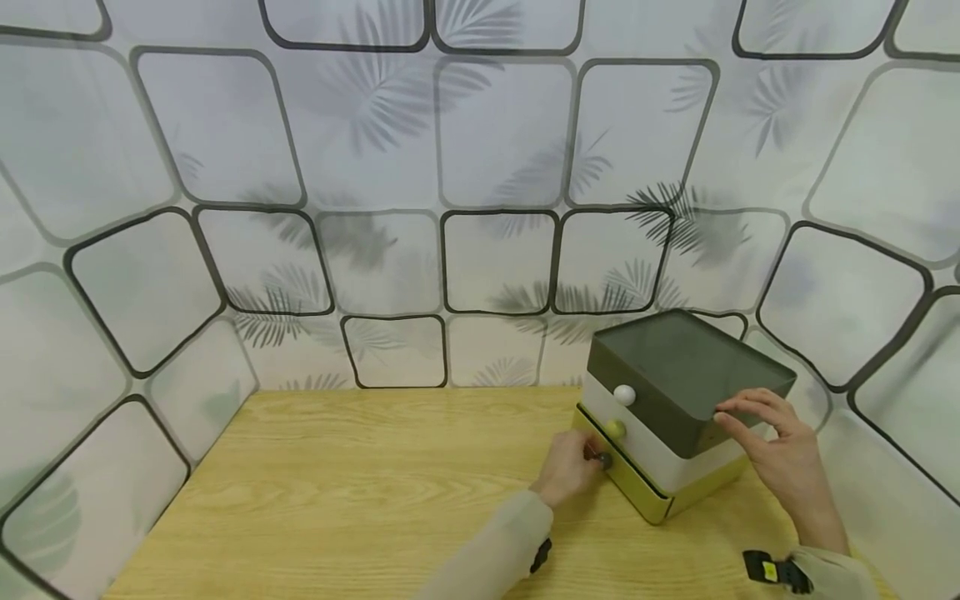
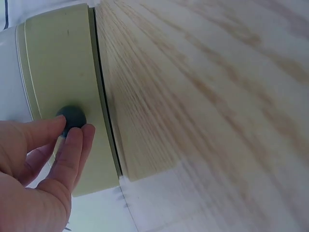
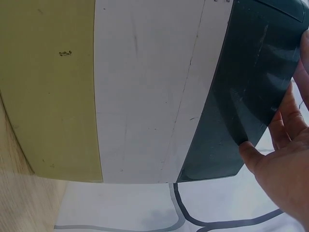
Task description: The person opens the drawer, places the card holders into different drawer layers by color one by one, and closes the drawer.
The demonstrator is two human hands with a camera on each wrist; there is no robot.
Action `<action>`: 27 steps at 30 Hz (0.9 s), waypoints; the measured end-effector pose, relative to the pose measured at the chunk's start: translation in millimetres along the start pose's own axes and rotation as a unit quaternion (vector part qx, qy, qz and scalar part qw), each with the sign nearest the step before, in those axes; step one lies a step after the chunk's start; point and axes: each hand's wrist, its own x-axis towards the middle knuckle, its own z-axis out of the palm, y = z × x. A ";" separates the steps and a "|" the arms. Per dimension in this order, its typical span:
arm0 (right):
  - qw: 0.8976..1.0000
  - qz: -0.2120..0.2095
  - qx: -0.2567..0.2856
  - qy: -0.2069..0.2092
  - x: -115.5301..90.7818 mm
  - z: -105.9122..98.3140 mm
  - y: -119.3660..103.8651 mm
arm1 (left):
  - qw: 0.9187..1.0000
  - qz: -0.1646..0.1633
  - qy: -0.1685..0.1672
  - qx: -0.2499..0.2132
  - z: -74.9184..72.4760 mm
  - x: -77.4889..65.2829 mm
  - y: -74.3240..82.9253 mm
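A small three-tier drawer box (image 1: 682, 358) stands on the table, its tiers dark grey-green, white and yellow from top to bottom. My left hand (image 1: 564, 471) pinches the dark round knob (image 2: 72, 117) of the bottom yellow drawer (image 2: 63, 63) between thumb and fingers. A thin dark gap shows along that drawer's top edge in the head view. My right hand (image 1: 783, 454) holds the top tier at its near right edge. In the right wrist view its thumb (image 3: 248, 152) presses the dark side wall (image 3: 241, 96), with the other fingers over the top edge.
The top and middle tiers carry a white knob (image 1: 624, 395) and a yellow-green knob (image 1: 615, 429). The wooden table (image 1: 360, 483) extends to the left. A patterned curtain (image 1: 495, 258) encloses the back and sides, close to the box's right.
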 end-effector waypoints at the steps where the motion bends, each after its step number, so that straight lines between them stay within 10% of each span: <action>1: 1.000 0.000 0.001 0.000 0.1 0.1 -0.3 | 1.000 -0.001 0.001 -0.001 0.3 0.5 -0.3; 27: 0.998 0.046 -0.033 0.006 0.0 3.1 -7.2 | 0.997 0.053 -0.050 -0.012 -22.1 -9.6 -10.7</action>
